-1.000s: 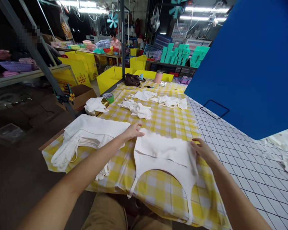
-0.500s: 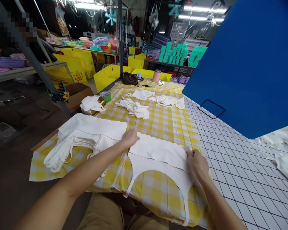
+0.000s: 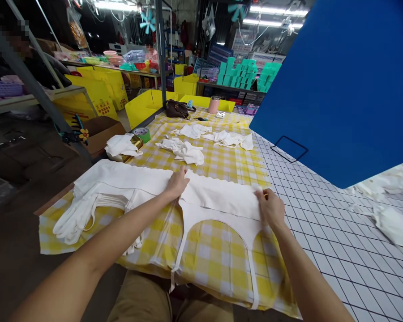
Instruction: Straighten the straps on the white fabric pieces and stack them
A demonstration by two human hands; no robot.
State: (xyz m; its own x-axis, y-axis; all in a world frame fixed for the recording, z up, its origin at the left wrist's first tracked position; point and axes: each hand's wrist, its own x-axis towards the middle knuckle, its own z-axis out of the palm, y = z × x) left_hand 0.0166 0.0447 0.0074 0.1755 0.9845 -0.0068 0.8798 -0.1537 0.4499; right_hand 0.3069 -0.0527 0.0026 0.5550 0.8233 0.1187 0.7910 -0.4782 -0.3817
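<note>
A white camisole [image 3: 221, 197] with thin straps lies before me, its scalloped hem away from me and its straps hanging toward the table's front edge. My left hand [image 3: 177, 182] pinches its far left corner. At the right side edge, the fingers of my right hand [image 3: 271, 206] are closed on the fabric. Left of it is a stack of similar white camisoles [image 3: 121, 179], their straps bunched together at the near side. My left forearm crosses over part of this stack.
A yellow checked cloth [image 3: 215, 264] covers the table. Crumpled white garments [image 3: 190, 153] lie farther back, near green tape [image 3: 141, 133], a dark handbag [image 3: 177, 108] and a pink jar [image 3: 214, 104]. A blue panel [image 3: 339, 89] overhangs the white grid surface [image 3: 315, 232] at right.
Both hands have moved the camisole slightly away from me, its right side most. Its straps have slid up with it and the fabric lies straighter. The camera view has shifted a little.
</note>
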